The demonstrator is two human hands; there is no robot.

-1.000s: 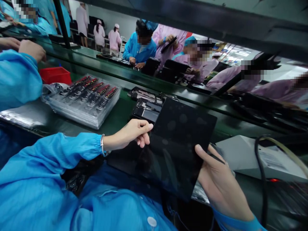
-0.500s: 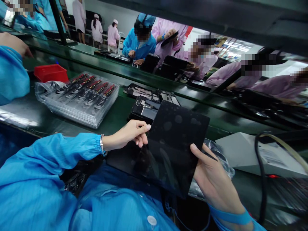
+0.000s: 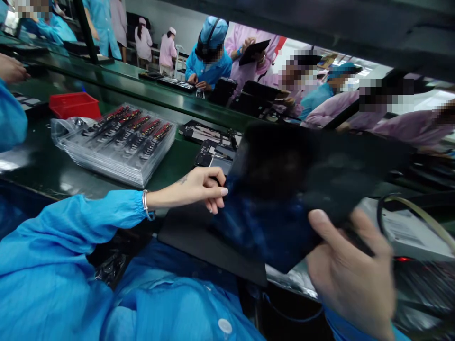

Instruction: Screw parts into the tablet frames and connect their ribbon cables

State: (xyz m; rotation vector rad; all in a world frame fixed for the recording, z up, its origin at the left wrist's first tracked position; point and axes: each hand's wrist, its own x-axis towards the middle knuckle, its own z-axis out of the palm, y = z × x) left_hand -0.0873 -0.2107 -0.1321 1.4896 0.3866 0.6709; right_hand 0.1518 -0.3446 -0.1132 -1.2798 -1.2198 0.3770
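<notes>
My right hand (image 3: pixel 350 265) grips a flat glossy black panel, like a tablet screen (image 3: pixel 270 203), by its right side, thumb on the near face. The panel is raised, tilted and smeared by motion. Close to its left edge is my left hand (image 3: pixel 208 189), fingers curled and thumb against them; whether it pinches anything at that edge I cannot make out. Below the panel, a flat dark sheet or board (image 3: pixel 209 244) lies at the bench's front, over my lap. Opened tablet-like devices (image 3: pixel 215 154) rest just behind my left hand.
Stacked clear plastic trays (image 3: pixel 124 142) hold red-and-black parts on the left. Behind them stands a red bin (image 3: pixel 74 105). A white box-like device (image 3: pixel 408 232) with a cable and red light sits to the right. At far left is a co-worker's hand (image 3: pixel 12 68); others work across the line.
My right hand has moved right and turned the black panel, uncovering more of the dark sheet beneath. My left hand has shifted only slightly. The co-worker's hand at far left has drawn back.
</notes>
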